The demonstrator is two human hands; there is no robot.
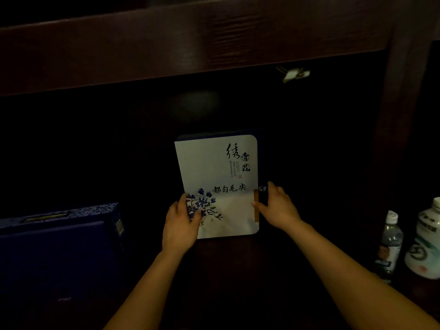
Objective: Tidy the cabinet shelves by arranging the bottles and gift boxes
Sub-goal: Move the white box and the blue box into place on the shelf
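Cabinet: dark wood, dimly lit; you are reaching into one shelf (pixel 238 270) under a heavy cross rail.
Task thing: white gift box (pixel 214 167) with blue flowers and brush lettering, mid-shelf, face turned to you. Whether it stands or lies flat is hard to tell.
Handling: likely a stiff card lid over a dark blue base, light for its size. The smooth face could slide under your thumbs, and the corners may dent.
Where to hold: the two long edges, low down, so lid and base stay pressed together.
Left grip (pixel 182 225): clamped on the lower left edge, thumb over the flower print.
Right grip (pixel 277 208): clamped on the right edge, thumb on the front, fingers round the blue side.
Arms: both forearms stretched forward, converging on the box.
Neighbours: dark blue box (pixel 54 246) well to the left; water bottle (pixel 389 244) and white jar (pixel 426 244) at the far right.
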